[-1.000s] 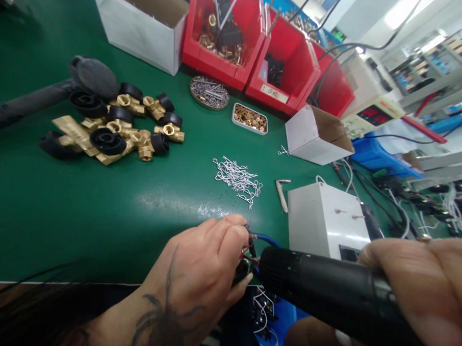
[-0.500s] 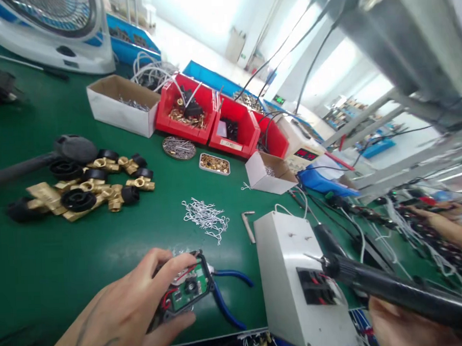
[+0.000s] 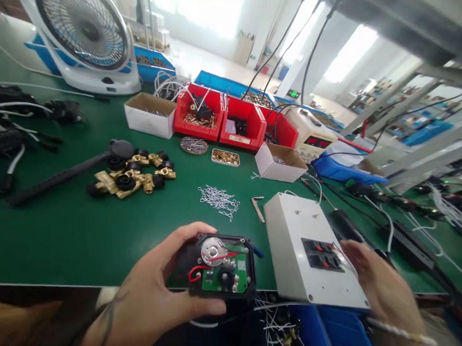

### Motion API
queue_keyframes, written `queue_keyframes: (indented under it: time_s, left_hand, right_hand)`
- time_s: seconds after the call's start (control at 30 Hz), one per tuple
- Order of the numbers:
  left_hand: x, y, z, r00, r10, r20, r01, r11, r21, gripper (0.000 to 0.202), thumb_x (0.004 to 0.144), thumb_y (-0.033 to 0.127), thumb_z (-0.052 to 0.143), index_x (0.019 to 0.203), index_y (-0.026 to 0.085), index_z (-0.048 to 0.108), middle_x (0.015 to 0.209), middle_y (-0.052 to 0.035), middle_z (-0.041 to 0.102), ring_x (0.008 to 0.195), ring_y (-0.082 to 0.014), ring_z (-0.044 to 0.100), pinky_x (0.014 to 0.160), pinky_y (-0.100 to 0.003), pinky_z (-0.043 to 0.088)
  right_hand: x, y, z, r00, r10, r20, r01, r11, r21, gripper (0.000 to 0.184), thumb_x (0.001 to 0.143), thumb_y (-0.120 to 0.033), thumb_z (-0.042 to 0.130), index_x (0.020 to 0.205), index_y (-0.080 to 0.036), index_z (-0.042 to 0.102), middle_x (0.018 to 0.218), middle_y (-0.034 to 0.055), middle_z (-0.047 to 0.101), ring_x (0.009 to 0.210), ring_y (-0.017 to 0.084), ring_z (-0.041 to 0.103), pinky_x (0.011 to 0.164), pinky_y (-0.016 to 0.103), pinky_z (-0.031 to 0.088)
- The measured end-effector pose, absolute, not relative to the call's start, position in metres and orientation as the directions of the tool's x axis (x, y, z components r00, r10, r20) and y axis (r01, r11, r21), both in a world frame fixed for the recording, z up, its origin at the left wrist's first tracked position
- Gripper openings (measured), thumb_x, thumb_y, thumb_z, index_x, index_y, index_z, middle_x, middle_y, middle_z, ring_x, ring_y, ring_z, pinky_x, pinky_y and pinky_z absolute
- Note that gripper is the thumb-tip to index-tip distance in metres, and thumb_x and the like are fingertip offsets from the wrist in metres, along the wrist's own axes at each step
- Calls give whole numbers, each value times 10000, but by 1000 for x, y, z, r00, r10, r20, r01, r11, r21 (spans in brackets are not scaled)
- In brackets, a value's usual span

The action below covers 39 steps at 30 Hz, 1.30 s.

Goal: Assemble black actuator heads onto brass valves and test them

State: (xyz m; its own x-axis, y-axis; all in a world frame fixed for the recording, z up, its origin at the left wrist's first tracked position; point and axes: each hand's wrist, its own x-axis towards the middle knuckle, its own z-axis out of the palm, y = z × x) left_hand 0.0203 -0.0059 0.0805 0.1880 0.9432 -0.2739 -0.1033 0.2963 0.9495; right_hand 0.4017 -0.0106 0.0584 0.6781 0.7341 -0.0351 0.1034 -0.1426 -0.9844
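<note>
My left hand (image 3: 163, 283) grips an open black housing (image 3: 252, 266) by its left side, thumb below and fingers above. Inside it are a green circuit board (image 3: 241, 279), a round silver motor (image 3: 213, 251) and red wires. A blue plier handle (image 3: 258, 251) peeks out behind the housing. My right hand (image 3: 381, 278) is at the right side of a grey metal box (image 3: 291, 242) with black-and-red terminals (image 3: 322, 254); its fingers are partly hidden and blurred. Behind that hand lies a black tool handle (image 3: 346, 226).
Metal clips (image 3: 220, 200) and a bent hex key (image 3: 257, 209) lie ahead. Brass fittings (image 3: 135, 177) and a black mallet (image 3: 73, 169) are left. Red bins (image 3: 199, 110), cartons (image 3: 150, 115) and a fan (image 3: 91, 56) stand behind. Cables run along the right.
My left hand has lifted the housing off the table, moved it right and turned its open face to me. The electric screwdriver no longer shows in my right hand, which has moved to the box.
</note>
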Motion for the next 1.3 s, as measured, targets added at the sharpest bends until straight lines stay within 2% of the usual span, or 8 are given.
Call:
queue_keyframes:
  time_s: [0.13,0.27,0.37,0.6,0.73,0.97,1.13,1.3]
  left_hand:
    - [20,-15,85,425,873,-239,-375,410,831,701,505,260,951,1142,271,659,941,2,727,769,-148,649,698,-198,503]
    - [20,-16,82,560,809,-180,-482,494,723,791,511,330,956,1231,248,640,1015,-36,724,913,-186,671,793,-216,506]
    - [20,-14,74,596,794,-117,-554,512,656,753,574,326,932,1263,230,645,1131,-63,719,1052,-209,665,893,-228,495]
    - [27,-17,58,683,729,38,-664,599,448,546,804,418,758,1295,213,637,1236,-103,698,1106,-185,673,958,-224,487]
    - [29,-18,59,688,723,54,-667,602,440,479,845,484,691,1243,218,679,1185,-103,720,1026,-190,703,945,-255,506]
    - [27,-17,62,751,661,12,-611,687,394,526,811,568,678,1182,196,711,889,-120,764,750,-222,750,616,-247,574]
    - [28,-19,65,741,671,-30,-602,684,411,515,820,553,679,1176,182,713,919,-143,761,746,-216,746,645,-258,579]
    - [31,-20,72,592,803,-72,-666,537,518,366,882,365,682,1195,177,697,1079,-124,740,985,-216,703,854,-278,546]
  right_hand:
    - [376,20,99,581,793,181,432,-112,-895,324,561,-437,819,816,-261,728,922,37,721,949,261,651,1043,437,441]
    - [350,56,119,296,954,41,589,-148,-795,291,480,-419,833,679,-225,747,781,55,736,800,282,656,899,461,492]
    - [345,71,112,106,993,-49,707,-110,-698,376,576,-534,760,781,-219,749,856,63,746,812,271,657,823,419,501]
    - [350,74,100,98,993,-65,783,-117,-611,539,660,-629,660,961,-186,713,933,91,721,828,261,639,760,381,490]
    - [347,75,99,108,993,-43,800,-113,-589,548,659,-631,648,966,-182,715,922,92,720,807,258,634,743,380,483]
    - [342,79,97,120,991,62,815,-63,-575,471,664,-636,615,817,-200,707,835,79,728,769,256,640,712,373,484]
    - [337,80,98,125,987,103,819,-44,-572,460,661,-636,603,776,-198,688,743,62,704,701,236,621,656,350,478]
    - [335,77,96,142,981,131,832,-47,-552,414,714,-605,568,725,-202,664,662,35,660,617,192,560,603,315,434]
